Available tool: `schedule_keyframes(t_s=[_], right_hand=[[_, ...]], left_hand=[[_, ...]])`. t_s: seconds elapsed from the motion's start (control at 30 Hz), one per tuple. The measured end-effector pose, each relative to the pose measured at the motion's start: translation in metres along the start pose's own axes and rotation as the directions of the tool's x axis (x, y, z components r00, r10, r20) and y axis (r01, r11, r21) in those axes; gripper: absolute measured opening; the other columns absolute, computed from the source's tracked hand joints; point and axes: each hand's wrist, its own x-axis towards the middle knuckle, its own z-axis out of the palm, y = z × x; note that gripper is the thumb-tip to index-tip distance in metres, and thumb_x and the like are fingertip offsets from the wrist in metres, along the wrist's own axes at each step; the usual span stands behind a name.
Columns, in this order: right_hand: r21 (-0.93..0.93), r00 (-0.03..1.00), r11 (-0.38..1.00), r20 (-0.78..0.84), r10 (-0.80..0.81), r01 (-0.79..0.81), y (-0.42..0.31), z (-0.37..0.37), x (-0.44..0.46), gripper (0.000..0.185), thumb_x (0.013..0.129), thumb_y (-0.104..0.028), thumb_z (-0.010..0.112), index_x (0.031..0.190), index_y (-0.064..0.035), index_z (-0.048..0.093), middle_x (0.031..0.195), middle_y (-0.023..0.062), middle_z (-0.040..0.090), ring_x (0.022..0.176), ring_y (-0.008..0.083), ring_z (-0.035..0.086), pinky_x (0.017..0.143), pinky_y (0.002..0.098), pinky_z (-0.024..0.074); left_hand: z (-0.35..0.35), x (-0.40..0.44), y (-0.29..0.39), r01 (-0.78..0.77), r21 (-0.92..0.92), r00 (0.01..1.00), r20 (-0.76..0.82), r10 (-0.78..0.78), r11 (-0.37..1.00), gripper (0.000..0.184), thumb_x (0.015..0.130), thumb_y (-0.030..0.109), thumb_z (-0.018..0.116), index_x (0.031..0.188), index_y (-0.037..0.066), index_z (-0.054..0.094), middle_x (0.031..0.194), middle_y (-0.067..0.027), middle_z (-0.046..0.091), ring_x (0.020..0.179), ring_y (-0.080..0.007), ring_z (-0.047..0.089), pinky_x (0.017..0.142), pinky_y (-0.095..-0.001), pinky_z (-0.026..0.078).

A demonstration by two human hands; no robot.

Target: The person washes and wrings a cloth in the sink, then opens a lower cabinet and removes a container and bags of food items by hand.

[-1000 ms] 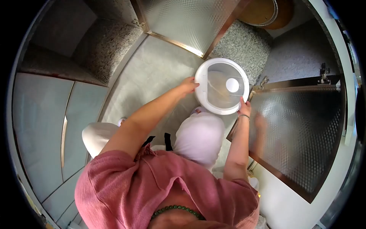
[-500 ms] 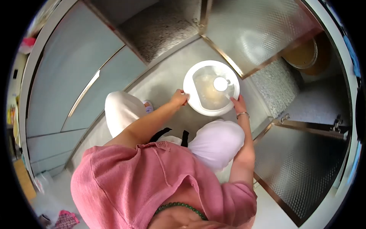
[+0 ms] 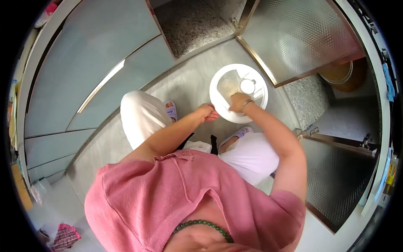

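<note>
Round white container (image 3: 217,84): low over the grey floor (image 3: 184,80), ahead of the knees; contact with the floor cannot be confirmed. A strip of floor separates its rim from the nearer open door (image 3: 298,38); wider floor lies toward the drawer fronts (image 3: 121,86). The lower door (image 3: 342,180) stands farther off, its corner jutting outward.

Left hand (image 3: 208,113): fingers loosely spread, tips at the rim. Right hand (image 3: 238,102): bent over the lid's clear window; whether it pinches anything cannot be told.

Count: one container, one white cap (image 3: 247,86), two open doors, two sandals (image 3: 171,110), one bracelet (image 3: 247,102).
</note>
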Motion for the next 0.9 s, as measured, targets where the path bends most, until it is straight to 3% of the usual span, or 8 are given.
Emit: schedule_keyframes(t_s=[0.1,0.13,0.2,0.43,0.6,0.7,0.8,0.9], right_hand=[[-0.081,0.911,0.983,-0.394,0.121,-0.166,-0.055,0.045,0.007,0.042,0.067,-0.031,0.069,0.094,-0.0005,0.058,0.096,0.0162,0.057,0.085,0.0276,0.06,0.07,0.036,0.0495],[-0.083,0.91,0.981,-0.393,0.131,-0.177,-0.065,0.068,0.025,0.042,0.067,-0.031,0.069,0.094,-0.0005,0.058,0.096,0.0162,0.057,0.085,0.0276,0.06,0.07,0.036,0.0495],[-0.043,0.713,0.957,-0.676,0.184,-0.287,-0.074,0.092,0.049,0.04,0.062,-0.025,0.072,0.091,-0.002,0.056,0.086,0.0124,0.054,0.079,0.0245,0.058,0.063,0.0345,0.0489],[0.043,0.672,0.982,-0.724,0.157,-0.183,-0.072,0.075,0.006,0.036,0.066,-0.027,0.069,0.091,-0.0048,0.056,0.09,0.0087,0.052,0.083,0.0234,0.056,0.064,0.034,0.0481],[0.238,0.78,0.968,-0.59,0.21,-0.081,-0.037,0.056,0.003,0.039,0.072,-0.028,0.067,0.101,-0.0055,0.055,0.102,0.0095,0.051,0.099,0.0254,0.05,0.074,0.0381,0.0475],[0.415,0.563,0.903,-0.722,0.402,-0.112,0.018,0.046,0.017,0.04,0.074,-0.025,0.065,0.105,-0.0035,0.055,0.104,0.0154,0.053,0.098,0.0316,0.051,0.082,0.0392,0.0446],[0.641,0.378,0.743,-0.65,0.659,-0.194,0.074,0.049,0.03,0.048,0.073,-0.022,0.067,0.112,0.001,0.05,0.108,0.0202,0.053,0.101,0.033,0.052,0.087,0.039,0.0432],[0.705,0.451,0.675,-0.541,0.71,-0.217,0.111,0.073,0.035,0.06,0.069,-0.029,0.071,0.112,0.0069,0.048,0.11,0.0237,0.052,0.103,0.0365,0.05,0.089,0.039,0.0416]], left_hand=[[-0.005,0.013,-0.01,-0.024,0.01,0.998,0.05,0.024,1.0,0.024,0.082,0.003,0.042,0.105,0.001,0.049,0.093,-0.0099,0.059,0.079,-0.0206,0.061,0.066,-0.032,0.05],[-0.007,0.017,-0.012,-0.053,0.042,0.996,0.067,0.051,0.998,0.024,0.082,0.006,0.042,0.105,0.004,0.048,0.091,-0.0088,0.059,0.077,-0.0191,0.061,0.061,-0.0304,0.048],[-0.008,0.029,-0.018,-0.061,0.032,0.997,0.056,0.059,0.998,0.024,0.082,0.006,0.043,0.105,0.005,0.048,0.091,-0.0082,0.059,0.074,-0.0181,0.06,0.058,-0.0289,0.046],[-0.006,0.025,-0.015,-0.132,0.117,0.991,0.022,0.131,0.984,0.026,0.082,0.013,0.049,0.107,0.006,0.045,0.087,-0.0075,0.057,0.07,-0.0148,0.057,0.051,-0.0267,0.041],[0.0,0.026,-0.011,-0.204,0.049,0.976,-0.07,0.207,0.978,0.037,0.08,0.013,0.054,0.114,0.005,0.041,0.089,-0.009,0.057,0.072,-0.0146,0.057,0.052,-0.0279,0.044],[0.003,0.02,-0.017,-0.21,0.029,0.976,-0.049,0.211,0.977,0.047,0.079,0.013,0.057,0.121,0.005,0.037,0.09,-0.0094,0.056,0.073,-0.0158,0.057,0.056,-0.0291,0.047],[0.01,0.002,-0.018,-0.21,-0.03,0.977,-0.051,0.208,0.977,0.051,0.08,0.014,0.057,0.125,0.005,0.034,0.09,-0.0091,0.056,0.074,-0.0164,0.056,0.06,-0.0296,0.049],[0.007,0.003,-0.014,-0.194,-0.086,0.981,-0.03,0.193,0.977,0.047,0.082,0.014,0.056,0.124,0.005,0.036,0.089,-0.0083,0.056,0.074,-0.0153,0.055,0.063,-0.0288,0.05]])
